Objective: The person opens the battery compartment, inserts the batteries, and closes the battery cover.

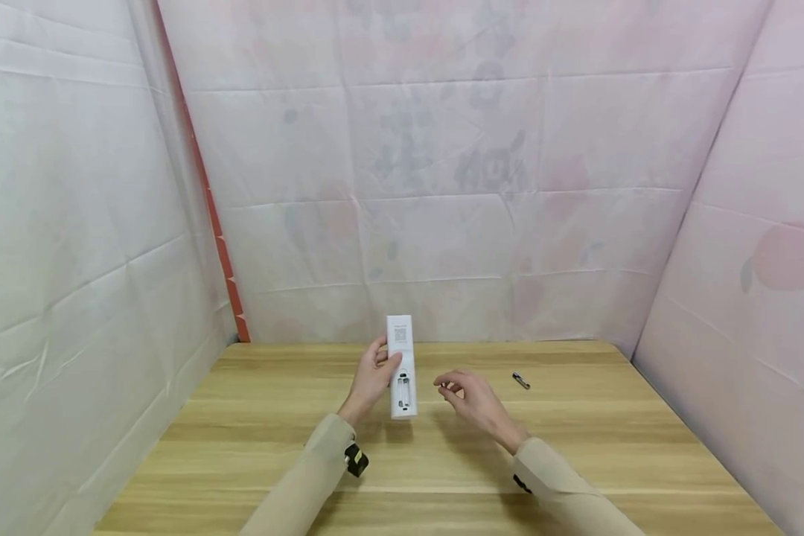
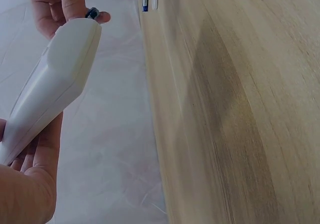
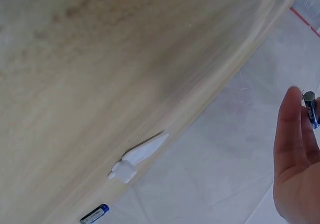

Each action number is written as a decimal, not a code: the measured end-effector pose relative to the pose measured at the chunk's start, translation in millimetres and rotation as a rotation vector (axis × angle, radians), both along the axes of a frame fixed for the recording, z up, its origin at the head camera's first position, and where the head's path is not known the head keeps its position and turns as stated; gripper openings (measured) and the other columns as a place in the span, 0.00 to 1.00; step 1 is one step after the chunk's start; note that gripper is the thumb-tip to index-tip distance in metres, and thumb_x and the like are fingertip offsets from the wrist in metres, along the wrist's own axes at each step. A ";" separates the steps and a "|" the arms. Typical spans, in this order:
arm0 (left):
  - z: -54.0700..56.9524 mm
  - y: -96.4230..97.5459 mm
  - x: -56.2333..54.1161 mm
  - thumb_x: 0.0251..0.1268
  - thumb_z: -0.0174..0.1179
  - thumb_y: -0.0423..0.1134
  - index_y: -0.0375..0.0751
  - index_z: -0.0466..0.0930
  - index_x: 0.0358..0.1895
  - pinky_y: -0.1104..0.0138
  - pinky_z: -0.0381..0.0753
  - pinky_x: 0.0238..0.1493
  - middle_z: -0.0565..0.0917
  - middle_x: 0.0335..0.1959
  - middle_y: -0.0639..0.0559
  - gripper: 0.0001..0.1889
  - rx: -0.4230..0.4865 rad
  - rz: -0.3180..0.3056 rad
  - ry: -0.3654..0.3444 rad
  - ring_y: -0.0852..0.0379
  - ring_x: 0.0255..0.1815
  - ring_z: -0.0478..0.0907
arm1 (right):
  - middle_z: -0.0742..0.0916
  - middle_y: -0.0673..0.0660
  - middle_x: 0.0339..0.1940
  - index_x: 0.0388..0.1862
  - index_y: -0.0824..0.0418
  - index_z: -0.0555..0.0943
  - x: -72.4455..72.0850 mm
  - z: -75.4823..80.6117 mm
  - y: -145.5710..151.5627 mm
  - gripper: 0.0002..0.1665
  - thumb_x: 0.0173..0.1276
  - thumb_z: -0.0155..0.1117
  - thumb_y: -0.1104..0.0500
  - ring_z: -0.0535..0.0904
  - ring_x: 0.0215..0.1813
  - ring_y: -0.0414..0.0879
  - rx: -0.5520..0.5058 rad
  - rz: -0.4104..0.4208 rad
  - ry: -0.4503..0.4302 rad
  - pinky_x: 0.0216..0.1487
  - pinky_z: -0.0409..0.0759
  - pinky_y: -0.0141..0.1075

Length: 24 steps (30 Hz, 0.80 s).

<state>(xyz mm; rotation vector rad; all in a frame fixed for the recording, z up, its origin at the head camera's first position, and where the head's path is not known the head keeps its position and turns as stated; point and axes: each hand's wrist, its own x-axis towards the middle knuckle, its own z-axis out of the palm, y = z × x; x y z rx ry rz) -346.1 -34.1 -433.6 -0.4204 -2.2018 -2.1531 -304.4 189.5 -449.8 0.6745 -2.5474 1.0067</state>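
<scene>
Smooth plastic remote (image 2: 57, 81); wood-grain table (image 1: 435, 476); creased cloth walls (image 1: 435, 164).

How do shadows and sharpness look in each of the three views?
Head: soft shadows on the table, print on the white device too small to read; left wrist: a dark shadow across clear wood grain; right wrist: grain smeared, table edge bowed, but the battery in the right hand is recognisable.

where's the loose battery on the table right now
In the head view, the loose battery lies on the table, to the right of the right hand and slightly farther back.
</scene>
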 end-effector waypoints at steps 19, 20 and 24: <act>5.1 6.0 2.4 0.73 0.55 0.36 0.39 0.64 0.69 0.62 0.86 0.36 0.82 0.52 0.33 0.24 0.018 -0.017 0.001 0.53 0.39 0.84 | 0.88 0.64 0.42 0.52 0.63 0.82 -1.3 13.5 -8.3 0.15 0.66 0.66 0.66 0.85 0.39 0.52 -0.378 -0.024 -0.268 0.30 0.86 0.45; 4.5 6.4 2.4 0.73 0.55 0.37 0.39 0.65 0.69 0.62 0.86 0.36 0.82 0.52 0.33 0.24 0.017 -0.018 0.000 0.52 0.40 0.84 | 0.88 0.63 0.41 0.52 0.63 0.82 -1.0 14.5 -8.8 0.15 0.66 0.66 0.65 0.85 0.39 0.53 -0.386 -0.025 -0.276 0.31 0.86 0.46; 2.5 8.4 1.7 0.73 0.56 0.38 0.41 0.66 0.68 0.62 0.87 0.37 0.82 0.53 0.35 0.24 0.013 -0.018 -0.011 0.51 0.42 0.85 | 0.88 0.64 0.41 0.52 0.65 0.82 5.0 23.9 -11.5 0.15 0.66 0.66 0.66 0.85 0.40 0.56 -0.398 -0.022 -0.288 0.33 0.86 0.47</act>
